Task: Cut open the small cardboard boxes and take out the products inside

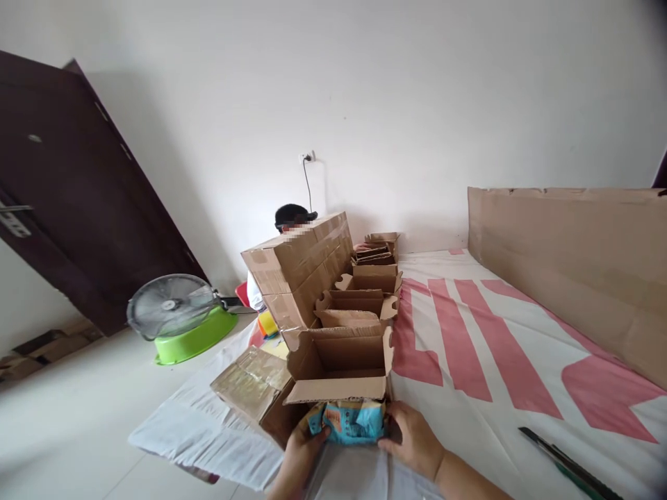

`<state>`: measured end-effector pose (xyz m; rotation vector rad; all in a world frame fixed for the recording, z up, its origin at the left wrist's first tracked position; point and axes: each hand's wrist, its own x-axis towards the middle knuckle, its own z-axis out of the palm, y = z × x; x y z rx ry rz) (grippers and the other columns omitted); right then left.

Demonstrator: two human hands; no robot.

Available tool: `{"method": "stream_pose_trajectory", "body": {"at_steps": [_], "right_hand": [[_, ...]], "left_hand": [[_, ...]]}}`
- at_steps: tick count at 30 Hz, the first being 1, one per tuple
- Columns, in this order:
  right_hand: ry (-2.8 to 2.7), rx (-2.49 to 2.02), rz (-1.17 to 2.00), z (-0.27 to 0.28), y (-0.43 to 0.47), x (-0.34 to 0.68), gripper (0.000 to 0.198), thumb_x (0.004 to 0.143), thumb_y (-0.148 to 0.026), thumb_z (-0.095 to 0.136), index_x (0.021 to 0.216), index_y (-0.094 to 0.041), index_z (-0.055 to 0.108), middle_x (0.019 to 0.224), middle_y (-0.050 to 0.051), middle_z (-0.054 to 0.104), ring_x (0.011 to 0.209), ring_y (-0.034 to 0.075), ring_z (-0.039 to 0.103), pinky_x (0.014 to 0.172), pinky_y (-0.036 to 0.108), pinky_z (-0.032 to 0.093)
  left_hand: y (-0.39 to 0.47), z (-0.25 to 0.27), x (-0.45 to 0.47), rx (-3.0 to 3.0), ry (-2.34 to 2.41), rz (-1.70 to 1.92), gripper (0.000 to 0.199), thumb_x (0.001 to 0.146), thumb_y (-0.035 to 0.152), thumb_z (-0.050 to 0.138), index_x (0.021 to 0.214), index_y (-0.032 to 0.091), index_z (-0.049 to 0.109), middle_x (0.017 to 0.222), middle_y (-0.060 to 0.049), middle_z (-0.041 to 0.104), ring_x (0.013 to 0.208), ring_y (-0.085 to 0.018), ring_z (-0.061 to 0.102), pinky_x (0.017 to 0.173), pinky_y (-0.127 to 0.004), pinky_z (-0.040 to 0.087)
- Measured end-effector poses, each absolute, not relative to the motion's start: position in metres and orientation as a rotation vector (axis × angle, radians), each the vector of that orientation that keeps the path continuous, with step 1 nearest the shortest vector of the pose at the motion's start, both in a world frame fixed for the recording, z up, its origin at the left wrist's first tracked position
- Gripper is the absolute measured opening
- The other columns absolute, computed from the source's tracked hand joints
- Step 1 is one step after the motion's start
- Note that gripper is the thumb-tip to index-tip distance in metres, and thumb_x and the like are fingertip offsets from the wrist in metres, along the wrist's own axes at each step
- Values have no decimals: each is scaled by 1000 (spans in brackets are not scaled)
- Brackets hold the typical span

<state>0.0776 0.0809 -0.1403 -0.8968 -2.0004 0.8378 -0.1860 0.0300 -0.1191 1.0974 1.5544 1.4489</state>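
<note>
Between my two hands is a blue packet with orange and tan print, held just in front of the nearest open cardboard box. My left hand grips its left end, thumb on the front. At the right end, my right hand pinches it with thumb and fingers. The near flap of that box leans out over the packet's top edge. A closed, taped carton lies beside my left hand.
Several open boxes run back in a row beside stacked cartons. A utility knife lies at right on the cloth-covered table. A cardboard panel stands behind it. A person in a black cap is behind the cartons; a fan is at left.
</note>
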Motion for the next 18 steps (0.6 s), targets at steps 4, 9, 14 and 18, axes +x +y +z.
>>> {"method": "stream_pose_trajectory", "body": {"at_steps": [4,9,14,18], "right_hand": [[-1971,-1011,927,-149,81,81,31,65,-20,72,95,-19,64,91,6,68,81,22,61,74,32,46],[-1909,-1071,1033,-149,87,84,25,65,-14,63,89,-20,63,81,2,67,72,17,59,66,27,43],[-1879,-1024,1114,-154,91,84,25,65,-19,66,89,-19,63,81,1,67,69,15,57,63,25,41],[-1863,-1006,1159,-157,93,84,26,63,-19,68,89,-19,63,83,1,66,69,15,55,62,25,41]], "left_hand": [[33,-132,-184,1129,1681,1439,51,54,50,81,93,18,73,99,-7,78,105,-35,69,96,-43,55],[34,-145,-183,1199,1747,1490,49,55,55,79,88,19,73,94,-6,79,100,-37,70,93,-44,56],[34,-155,-179,1236,1792,1590,49,58,57,77,89,20,72,91,-5,79,96,-36,71,93,-44,56],[35,-154,-176,1217,1790,1606,55,56,62,77,91,20,71,92,-6,78,98,-36,70,91,-42,57]]}}
